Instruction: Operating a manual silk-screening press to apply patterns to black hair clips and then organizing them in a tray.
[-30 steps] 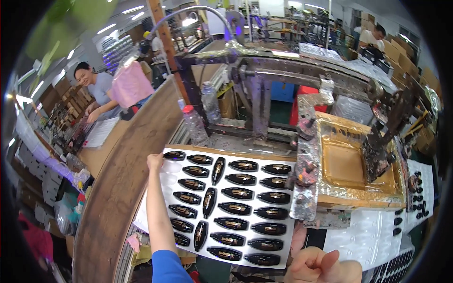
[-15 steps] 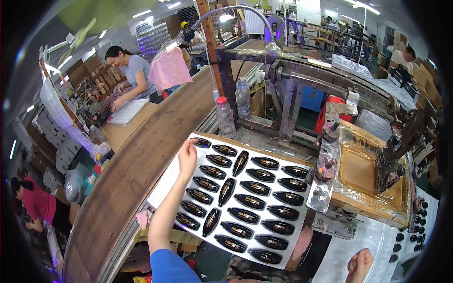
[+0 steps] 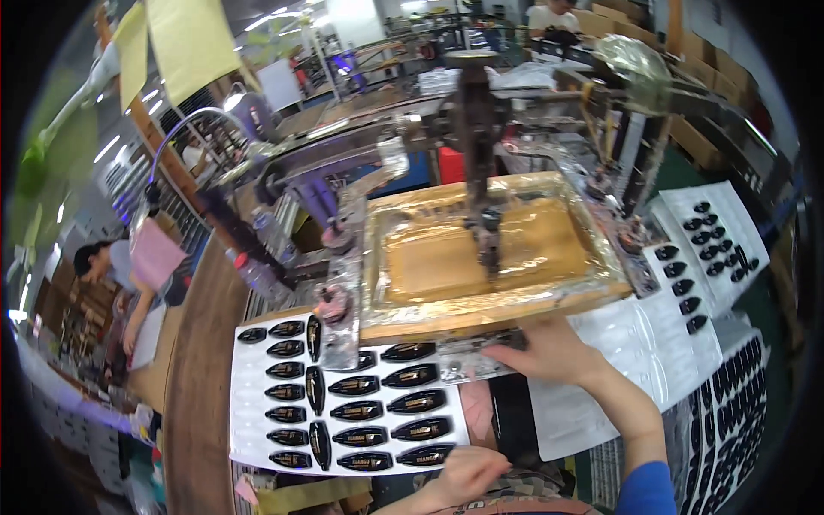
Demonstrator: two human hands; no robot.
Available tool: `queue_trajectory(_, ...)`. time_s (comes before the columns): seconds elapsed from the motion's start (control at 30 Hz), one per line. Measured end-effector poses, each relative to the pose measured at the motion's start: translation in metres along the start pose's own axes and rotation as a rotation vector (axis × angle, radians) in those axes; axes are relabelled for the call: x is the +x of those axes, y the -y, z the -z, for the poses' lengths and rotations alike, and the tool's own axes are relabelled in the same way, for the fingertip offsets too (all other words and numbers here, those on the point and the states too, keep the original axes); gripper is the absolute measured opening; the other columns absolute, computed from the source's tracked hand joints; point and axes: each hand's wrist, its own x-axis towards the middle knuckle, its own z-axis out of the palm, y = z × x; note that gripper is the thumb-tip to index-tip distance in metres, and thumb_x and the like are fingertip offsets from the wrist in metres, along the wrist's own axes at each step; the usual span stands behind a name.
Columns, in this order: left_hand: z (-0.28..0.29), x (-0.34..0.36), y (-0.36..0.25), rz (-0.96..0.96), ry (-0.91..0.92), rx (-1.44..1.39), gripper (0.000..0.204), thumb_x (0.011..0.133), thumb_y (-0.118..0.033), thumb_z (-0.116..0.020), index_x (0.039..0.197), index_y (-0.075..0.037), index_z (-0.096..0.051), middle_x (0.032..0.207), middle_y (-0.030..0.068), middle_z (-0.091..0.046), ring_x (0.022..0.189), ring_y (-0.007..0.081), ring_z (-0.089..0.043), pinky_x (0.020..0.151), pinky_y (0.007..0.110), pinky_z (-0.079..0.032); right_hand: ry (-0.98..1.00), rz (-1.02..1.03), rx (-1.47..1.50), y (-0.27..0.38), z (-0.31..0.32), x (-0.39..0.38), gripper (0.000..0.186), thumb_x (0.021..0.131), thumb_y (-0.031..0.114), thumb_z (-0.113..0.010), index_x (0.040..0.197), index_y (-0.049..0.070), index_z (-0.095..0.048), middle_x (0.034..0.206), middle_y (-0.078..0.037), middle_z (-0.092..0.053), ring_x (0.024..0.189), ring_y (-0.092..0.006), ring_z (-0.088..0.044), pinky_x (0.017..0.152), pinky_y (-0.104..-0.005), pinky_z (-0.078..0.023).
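Note:
My left hand (image 3: 472, 472) is closed at the bottom centre, beside the white tray (image 3: 249, 403) of glossy black oval pieces (image 3: 360, 412); whatever its fingers might hold is hidden. My right hand (image 3: 554, 352) reaches under the front of a wooden screen frame (image 3: 429, 253) with a translucent amber mesh, its thumb stretched left over a stained metal plate (image 3: 459, 369) and its other fingers mostly hidden. A metal arm (image 3: 476, 146) stands over the screen, and pink-stained metal fittings (image 3: 330, 305) flank it.
A wooden conveyor (image 3: 197, 369) runs along the left, where a co-worker (image 3: 129, 283) bends over a white sheet. Two bottles (image 3: 253, 275) stand by the machine. More trays of black pieces (image 3: 704, 249) lie at the right. Another person (image 3: 549, 26) works behind, near cardboard boxes (image 3: 721, 69).
My view has swung right toward the screen. My left hand has left the tray's far left corner for the near edge. My right hand has moved forward from the lower right to beneath the frame.

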Motion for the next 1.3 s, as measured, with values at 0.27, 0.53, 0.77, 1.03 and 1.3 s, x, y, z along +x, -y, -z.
queue_trajectory(0.27, -0.028, -0.016, 0.001, 0.079, 0.246, -0.095, 0.016, 0.07, -0.003, -0.065, 0.06, 0.001, -0.053, 0.052, 0.009, -0.05, 0.042, 0.0234, -0.049, 0.038, 0.031, -0.035, 0.005, -0.031, -0.13, -0.034, 0.001, -0.028, 0.049, 0.078, 0.036, -0.057, 0.113, 0.004, -0.047, 0.112, -0.021, -0.048, 0.105, -0.0357, -0.045, 0.086, -0.0406, -0.037)
queue_trajectory(0.53, -0.034, 0.002, 0.012, -0.045, 0.391, -0.008, 0.024, 0.067, -0.007, -0.067, 0.054, -0.001, -0.048, 0.051, 0.0082, -0.047, 0.042, 0.0221, -0.048, 0.038, 0.03, -0.033, -0.134, -0.221, -0.137, -0.045, 0.027, -0.128, 0.048, 0.077, 0.021, -0.059, 0.119, 0.004, -0.043, 0.116, -0.018, -0.046, 0.106, -0.0337, -0.045, 0.089, -0.0384, -0.037)
queue_trajectory(0.77, -0.045, -0.001, 0.01, -0.107, 0.275, 0.039, 0.013, 0.068, -0.004, -0.059, 0.058, -0.002, -0.051, 0.055, 0.0099, -0.048, 0.046, 0.025, -0.048, 0.042, 0.032, -0.036, -0.268, -0.567, -0.433, -0.12, 0.084, -0.191, 0.049, 0.075, 0.022, -0.062, 0.118, 0.005, -0.044, 0.119, -0.019, -0.044, 0.105, -0.0321, -0.047, 0.086, -0.0377, -0.041)
queue_trajectory(1.03, -0.015, 0.008, 0.008, -0.049, 0.065, 0.21, 0.02, 0.07, 0.0, -0.061, 0.054, -0.002, -0.048, 0.055, 0.0093, -0.052, 0.046, 0.0219, -0.051, 0.041, 0.027, -0.038, -0.257, -1.086, -0.764, -0.236, 0.142, -0.306, 0.066, 0.072, 0.047, -0.057, 0.113, -0.003, -0.043, 0.118, -0.023, -0.042, 0.104, -0.0397, -0.044, 0.085, -0.041, -0.039)
queue_trajectory(1.3, 0.088, 0.063, -0.002, -0.021, -0.767, 0.545, 0.016, 0.079, 0.0, -0.046, 0.066, 0.003, -0.054, 0.068, 0.0117, -0.057, 0.062, 0.0174, -0.053, 0.055, 0.025, -0.042, -0.329, -0.872, -0.62, -0.257, 0.14, -0.338, 0.037, 0.089, 0.026, -0.039, 0.11, -0.003, -0.046, 0.11, -0.022, -0.045, 0.099, -0.038, -0.046, 0.085, -0.0387, -0.037)
